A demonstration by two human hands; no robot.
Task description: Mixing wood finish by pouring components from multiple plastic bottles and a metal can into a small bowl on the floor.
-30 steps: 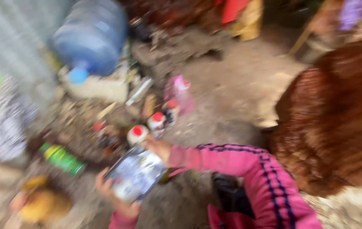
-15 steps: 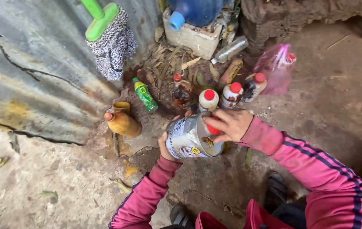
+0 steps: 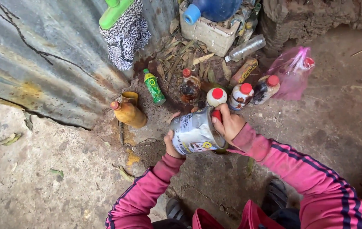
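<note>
Both hands gripped a tilted metal tin (image 3: 195, 135) just above the dirt floor (image 3: 325, 127), the left hand (image 3: 171, 146) clasping its base and the right hand (image 3: 228, 125) closed over its rim, near a row of red-capped bottles (image 3: 241, 96).

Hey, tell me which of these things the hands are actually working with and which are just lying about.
In hand:
- silver metal tin with paper label, held by left hand and right hand
- small red cap, at the right fingers

Lying about:
- green plastic bottle
- amber bottle lying on its side
- pink plastic bag
- blue water jug
</note>
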